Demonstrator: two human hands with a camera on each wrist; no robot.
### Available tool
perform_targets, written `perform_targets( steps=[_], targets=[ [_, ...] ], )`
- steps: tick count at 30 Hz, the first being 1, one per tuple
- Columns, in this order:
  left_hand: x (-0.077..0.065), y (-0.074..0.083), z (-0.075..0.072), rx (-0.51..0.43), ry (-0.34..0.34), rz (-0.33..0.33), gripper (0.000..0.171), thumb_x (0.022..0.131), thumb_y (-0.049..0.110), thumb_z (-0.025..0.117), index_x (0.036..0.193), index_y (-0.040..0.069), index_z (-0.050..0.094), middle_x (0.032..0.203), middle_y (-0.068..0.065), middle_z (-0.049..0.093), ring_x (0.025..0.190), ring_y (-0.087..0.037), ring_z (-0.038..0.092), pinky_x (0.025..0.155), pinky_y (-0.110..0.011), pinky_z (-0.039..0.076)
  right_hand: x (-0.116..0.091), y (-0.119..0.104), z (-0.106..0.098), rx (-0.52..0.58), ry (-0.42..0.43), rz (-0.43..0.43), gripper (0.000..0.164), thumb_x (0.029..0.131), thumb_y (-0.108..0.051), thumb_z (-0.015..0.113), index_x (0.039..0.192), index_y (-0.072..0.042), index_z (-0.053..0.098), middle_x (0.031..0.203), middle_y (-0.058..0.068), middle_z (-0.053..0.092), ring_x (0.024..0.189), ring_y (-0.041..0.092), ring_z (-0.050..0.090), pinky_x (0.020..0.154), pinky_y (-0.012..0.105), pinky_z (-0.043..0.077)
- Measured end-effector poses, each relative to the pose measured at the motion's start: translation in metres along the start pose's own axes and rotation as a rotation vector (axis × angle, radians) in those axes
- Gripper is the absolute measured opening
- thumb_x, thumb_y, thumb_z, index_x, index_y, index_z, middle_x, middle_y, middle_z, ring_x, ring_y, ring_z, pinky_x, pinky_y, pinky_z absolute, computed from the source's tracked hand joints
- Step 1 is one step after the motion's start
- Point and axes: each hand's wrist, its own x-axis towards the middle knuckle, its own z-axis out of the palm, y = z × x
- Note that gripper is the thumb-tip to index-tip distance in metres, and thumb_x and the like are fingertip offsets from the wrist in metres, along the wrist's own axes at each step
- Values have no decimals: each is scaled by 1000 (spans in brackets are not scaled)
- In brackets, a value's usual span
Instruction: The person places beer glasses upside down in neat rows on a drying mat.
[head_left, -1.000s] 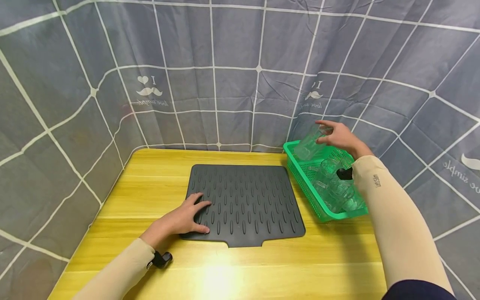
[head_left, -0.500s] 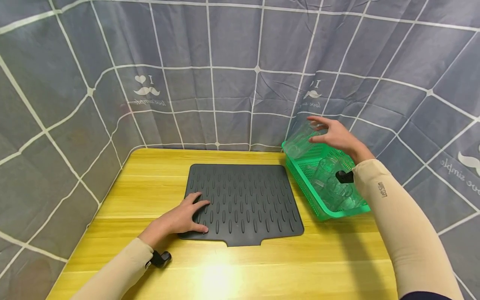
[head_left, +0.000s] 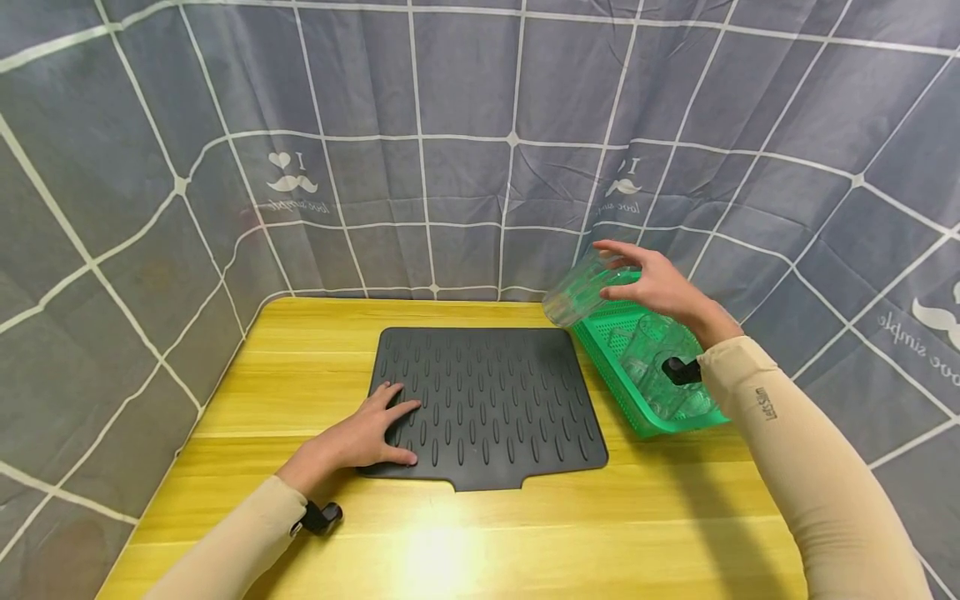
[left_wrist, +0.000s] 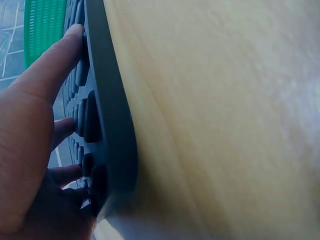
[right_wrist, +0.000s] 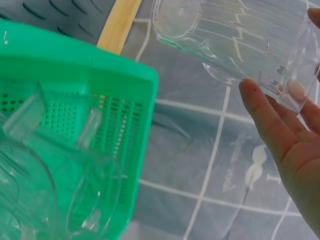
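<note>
My right hand (head_left: 660, 287) grips a clear glass mug (head_left: 577, 292) near its rim, between thumb and fingers. The mug is tilted, its base down and to the left, above the back left corner of the green basket (head_left: 630, 408). In the right wrist view, a curved piece like a handle shows under the mug (right_wrist: 225, 30). My left hand (head_left: 367, 433) rests with spread fingers on the left edge of a dark grey ridged mat (head_left: 487, 400). The left wrist view shows those fingertips on the ridges of the mat (left_wrist: 115, 125).
Several clear glass mugs (head_left: 652, 350) lie in the basket, right of the mat. The yellow wooden table (head_left: 315, 350) reaches back to a grey checked curtain (head_left: 465, 183), which hangs behind and along both sides.
My right hand has carried the glass mug leftward, from over the basket to past its back left corner, and tilted it further. The left hand stays on the mat.
</note>
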Motion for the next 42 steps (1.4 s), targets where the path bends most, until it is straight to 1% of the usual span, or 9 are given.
perform_targets(
  steps=[8,14,18,22,29,32,35,38,42],
  targets=[
    [1,-1,1,16,-11,15,94,81,63,75,157,19,40,167,-22,14,153,-49,6,115,-69,24,-10,-8,15,31,9,-32,73,89,-15,78,151,-32,45,149,5,51,135,26,46,98,52,43],
    [1,-1,2,20,-16,19,95,82,64,74,157,18,38,167,-23,13,153,-50,6,114,-70,23,-18,-13,28,95,-7,-45,73,90,-16,77,153,-30,44,153,2,47,135,25,46,92,50,46],
    [2,-2,3,32,-19,12,93,84,64,71,158,20,37,167,-22,12,153,-49,5,115,-70,22,-21,-14,38,140,-16,-61,71,91,-16,76,152,-31,44,154,-1,46,135,23,47,89,46,50],
    [2,-2,4,42,-20,7,90,86,63,69,159,20,36,167,-22,11,153,-49,5,117,-69,18,-23,-17,49,186,-17,-65,70,91,-14,76,151,-32,45,155,-2,45,134,22,48,90,45,50],
    [2,-1,5,37,-29,12,89,88,62,67,159,20,34,167,-23,10,153,-49,4,119,-68,14,-28,-18,70,292,-42,-56,69,92,-7,72,152,-29,45,153,4,44,133,27,49,98,51,48],
    [2,-1,5,37,-35,13,87,89,61,67,159,20,34,167,-23,9,153,-49,3,119,-67,13,-32,-17,79,334,-46,-57,69,93,-7,70,153,-27,43,152,8,44,134,30,47,100,53,47],
    [1,-1,4,25,-30,18,85,91,59,66,159,18,35,166,-25,10,152,-51,4,118,-68,14,-34,-16,88,375,-41,-57,69,95,-10,70,155,-25,41,152,10,43,135,32,46,102,55,46],
    [2,1,2,12,-20,10,83,93,57,65,158,15,36,166,-26,12,152,-51,5,118,-69,15,-36,-16,96,403,-25,-52,69,94,-14,71,155,-25,40,151,12,43,134,34,46,101,54,47],
    [6,5,-1,12,6,-6,80,93,55,66,156,12,40,164,-27,18,152,-51,11,117,-68,20,-37,-16,106,421,-1,-29,70,94,-12,71,155,-25,40,151,12,44,133,34,47,98,49,50]
  ],
)
